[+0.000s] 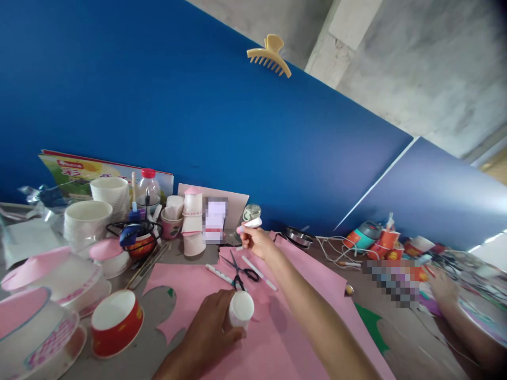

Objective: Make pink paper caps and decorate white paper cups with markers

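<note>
I log table (pixel 152 309); blue wall (pixel 178 105), 12 o'clock; book (pixel 81 170) marked "彩", 10; left hand (pixel 214 321) round cup (pixel 242 306), right hand (pixel 258 243) pinching tube (pixel 253 222).

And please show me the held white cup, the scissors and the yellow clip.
Held white cup (pixel 241 306), head view: upward end.
Scissors (pixel 237 271), head view: near the pivot.
Yellow clip (pixel 270 56), head view: curved body.
</note>
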Demonstrator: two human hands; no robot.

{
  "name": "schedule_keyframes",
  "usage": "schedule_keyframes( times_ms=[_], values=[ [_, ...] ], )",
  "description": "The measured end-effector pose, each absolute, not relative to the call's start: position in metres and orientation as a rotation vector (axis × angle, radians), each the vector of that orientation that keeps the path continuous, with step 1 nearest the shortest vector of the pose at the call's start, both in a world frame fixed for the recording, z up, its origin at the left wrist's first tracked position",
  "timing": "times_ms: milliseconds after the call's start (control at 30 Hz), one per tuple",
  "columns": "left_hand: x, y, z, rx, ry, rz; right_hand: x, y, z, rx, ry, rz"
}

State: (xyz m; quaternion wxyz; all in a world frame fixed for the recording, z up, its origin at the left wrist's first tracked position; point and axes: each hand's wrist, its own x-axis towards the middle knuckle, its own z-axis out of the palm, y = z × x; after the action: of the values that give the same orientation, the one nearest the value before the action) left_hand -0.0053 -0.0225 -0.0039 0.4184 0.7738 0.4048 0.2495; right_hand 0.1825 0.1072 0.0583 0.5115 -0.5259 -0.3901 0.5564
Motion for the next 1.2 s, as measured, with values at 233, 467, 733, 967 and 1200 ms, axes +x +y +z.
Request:
schedule_keyframes(
  times_ms=[233, 467, 733, 967, 1200],
  values=[
    [-0.005, -0.022, -0.006, 1.959, 1.013, 0.615, 0.171, 0.133, 0.032, -1.818, -1.244, 0.794],
    [-0.004, -0.021, -0.009, 1.945, 0.999, 0.635, 0.157, 0.153, 0.02, -2.11, -1.449, 0.459],
    [-0.003, -0.019, -0.012, 1.932, 0.981, 0.671, 0.155, 0.157, 0.009, -2.2, -1.594, 0.322],
    [-0.004, -0.021, -0.012, 1.935, 0.983, 0.666, 0.156, 0.157, 0.008, -2.238, -1.616, 0.369],
    [-0.003, -0.019, -0.014, 1.957, 1.007, 0.651, 0.165, 0.123, 0.023, -2.116, -1.635, 0.361]
  ],
)
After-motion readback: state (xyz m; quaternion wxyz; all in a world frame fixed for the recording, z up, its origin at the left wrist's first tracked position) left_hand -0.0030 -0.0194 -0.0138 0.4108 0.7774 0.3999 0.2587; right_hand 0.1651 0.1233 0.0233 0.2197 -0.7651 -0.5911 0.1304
